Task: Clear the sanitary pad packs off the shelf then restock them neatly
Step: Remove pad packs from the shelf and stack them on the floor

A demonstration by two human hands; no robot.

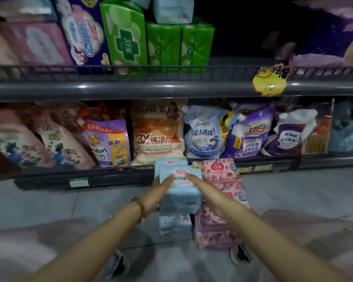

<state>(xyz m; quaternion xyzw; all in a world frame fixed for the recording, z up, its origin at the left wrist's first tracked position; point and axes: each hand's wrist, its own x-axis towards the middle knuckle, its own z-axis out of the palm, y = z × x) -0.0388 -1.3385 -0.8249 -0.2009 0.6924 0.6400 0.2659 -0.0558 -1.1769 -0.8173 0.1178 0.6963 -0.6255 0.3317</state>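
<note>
Both hands are grasping one blue pack [179, 192] from opposite sides. The left hand [158, 195] is pressing its thumb on top with the fingers curling round the left edge. The right hand [207, 193] is mirroring this on the right edge. The blue pack is sitting atop a blue stack [174, 224] on the floor [49, 204], touching a pink stack [216, 226] on its right. Green packs [179, 43] are standing on the upper shelf [151, 88]. Detergent pouches [157, 133] are lining the shelf below.
</note>
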